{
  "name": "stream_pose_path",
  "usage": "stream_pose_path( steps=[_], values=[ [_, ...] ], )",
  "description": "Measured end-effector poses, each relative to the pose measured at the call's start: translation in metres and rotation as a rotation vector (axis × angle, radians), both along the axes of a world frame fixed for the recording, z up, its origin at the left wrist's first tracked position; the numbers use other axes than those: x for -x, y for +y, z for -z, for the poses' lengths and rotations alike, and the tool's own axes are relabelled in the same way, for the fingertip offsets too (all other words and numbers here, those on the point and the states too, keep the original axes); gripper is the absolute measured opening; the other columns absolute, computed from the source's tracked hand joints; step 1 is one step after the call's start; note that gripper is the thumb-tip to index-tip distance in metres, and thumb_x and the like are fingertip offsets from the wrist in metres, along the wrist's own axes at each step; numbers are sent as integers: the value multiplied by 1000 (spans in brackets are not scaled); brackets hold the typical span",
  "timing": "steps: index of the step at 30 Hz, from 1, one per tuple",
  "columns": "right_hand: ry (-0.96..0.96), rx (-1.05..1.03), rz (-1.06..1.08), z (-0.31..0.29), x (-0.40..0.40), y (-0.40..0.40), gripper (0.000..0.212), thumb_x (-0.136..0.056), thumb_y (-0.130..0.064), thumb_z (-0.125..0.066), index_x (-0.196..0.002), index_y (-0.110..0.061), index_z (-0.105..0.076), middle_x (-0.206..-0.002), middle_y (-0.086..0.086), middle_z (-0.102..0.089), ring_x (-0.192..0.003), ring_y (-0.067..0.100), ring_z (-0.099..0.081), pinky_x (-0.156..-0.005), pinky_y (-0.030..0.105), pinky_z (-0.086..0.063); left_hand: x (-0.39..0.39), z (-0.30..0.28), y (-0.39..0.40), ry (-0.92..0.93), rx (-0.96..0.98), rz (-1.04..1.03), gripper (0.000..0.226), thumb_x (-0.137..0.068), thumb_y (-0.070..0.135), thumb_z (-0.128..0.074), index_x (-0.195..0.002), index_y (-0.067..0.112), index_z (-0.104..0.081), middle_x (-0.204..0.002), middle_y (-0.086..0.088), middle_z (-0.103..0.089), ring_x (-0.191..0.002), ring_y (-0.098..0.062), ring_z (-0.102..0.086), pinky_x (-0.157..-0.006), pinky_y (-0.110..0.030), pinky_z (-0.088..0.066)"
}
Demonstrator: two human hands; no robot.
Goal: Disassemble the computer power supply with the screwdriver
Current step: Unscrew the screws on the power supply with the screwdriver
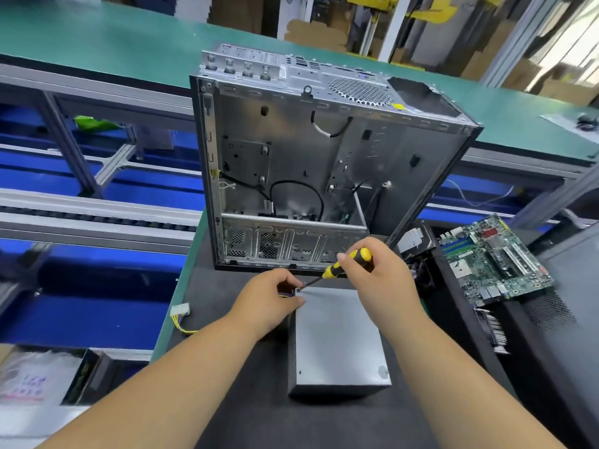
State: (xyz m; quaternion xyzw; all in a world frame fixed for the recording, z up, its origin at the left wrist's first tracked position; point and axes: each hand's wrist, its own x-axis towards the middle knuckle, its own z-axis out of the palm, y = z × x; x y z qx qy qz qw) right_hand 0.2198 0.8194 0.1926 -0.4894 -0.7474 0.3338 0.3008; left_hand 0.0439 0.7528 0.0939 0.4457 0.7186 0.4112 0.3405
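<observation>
On black mat [246, 400], grey power supply [337, 341] lies flat, long axis running away from the person, far end toward case [308, 163]. Case stands upright just behind it, side open, mostly stripped: loose black cables [296, 189] and a white-black cable loop inside, drive cage at bottom. Left hand [269, 303] grips supply's far-left corner, fingers curled over the edge, thumb on top face; coloured wires [285, 294] show under the fingers. Right hand [376, 280] holds screwdriver [340, 265] by its yellow-black handle, fingers wrapped round it, thumb along the top. Screwdriver is tilted, handle up-right, shaft pointing down-left, tip on a screw [298, 290] at that same far-left corner, just beside the left thumb. White connector [180, 309] with yellow wires lies at mat's left edge, apart from supply. Green motherboard [496, 257] lies to the right on a dark panel. Green conveyor [129, 43] runs behind case.
</observation>
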Motion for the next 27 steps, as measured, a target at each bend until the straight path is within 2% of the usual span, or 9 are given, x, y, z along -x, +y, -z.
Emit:
stream_pose_path(
  steps=[2,5,13,15,19,27],
  values=[
    [-24,3,9,-1,0,-2,20,-91,-41,-65,-79,-29,-56,-65,-16,-56,-56,0,-47,-46,15,-34,1,1,1,-36,-10,8,22,-73,22,-83,-81,36,-68,-85,25,-69,-80,12,-62,-65,-3,-40],
    [-15,10,17,-2,2,-5,20,-92,-39,-65,-78,-27,-56,-63,-15,-55,-54,0,-47,-44,13,-37,2,4,2,-76,-28,17,22,-73,20,-84,-79,35,-68,-84,25,-69,-79,11,-62,-63,-1,-40],
    [-19,-12,20,-6,11,-16,19,-93,-35,-64,-78,-28,-55,-61,-17,-56,-52,2,-46,-43,13,-34,-2,7,-2,-82,-52,16,25,-77,22,-79,-84,38,-61,-88,14,-66,-81,3,-62,-73,-18,-48],
    [-49,-25,17,-7,13,-19,18,-93,-35,-63,-79,-28,-55,-66,-15,-58,-54,2,-46,-45,14,-33,-3,8,-3,-70,-56,11,24,-78,23,-79,-85,37,-60,-87,15,-66,-80,4,-61,-71,-17,-46],
    [-137,-47,3,-8,16,-22,17,-94,-37,-62,-81,-30,-53,-70,-9,-59,-55,6,-47,-52,25,-37,-3,8,-4,-62,-64,12,24,-79,24,-77,-84,38,-59,-84,16,-65,-78,6,-60,-66,-14,-42],
    [-182,-108,30,-11,17,-26,18,-94,-38,-62,-82,-29,-52,-71,-7,-60,-60,8,-50,-53,27,-38,-3,8,-3,-55,-84,27,24,-80,23,-78,-85,36,-59,-87,14,-65,-83,0,-62,-68,-13,-44]
  ],
)
